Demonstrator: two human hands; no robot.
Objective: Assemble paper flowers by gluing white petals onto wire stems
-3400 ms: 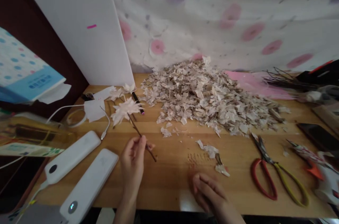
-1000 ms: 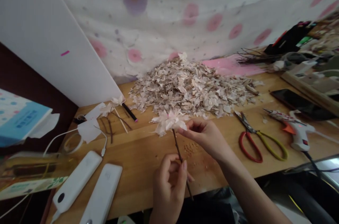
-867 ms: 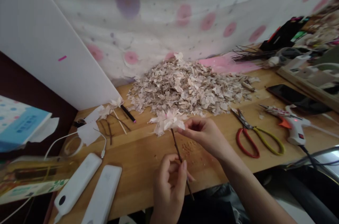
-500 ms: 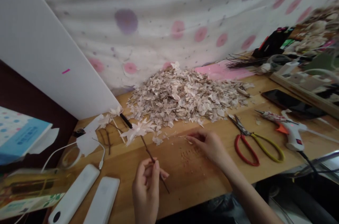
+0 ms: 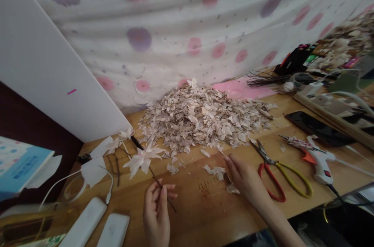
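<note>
The left hand (image 5: 156, 212) pinches a thin twig stem (image 5: 154, 173) between thumb and fingers, with a white paper flower (image 5: 143, 161) at its top, above the wooden desk (image 5: 198, 216). The right hand (image 5: 245, 179), fingers narrowed, sits beside loose paper scraps (image 5: 216, 171); whether it grips one is hard to tell. A heaped pile of paper petals (image 5: 198, 118) lies beyond.

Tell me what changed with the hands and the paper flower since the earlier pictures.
The right hand has let go of the paper flower and moved down to the loose paper scraps on the wooden table. The left hand still holds the twig stem. The paper heap and scissors stayed put.
</note>
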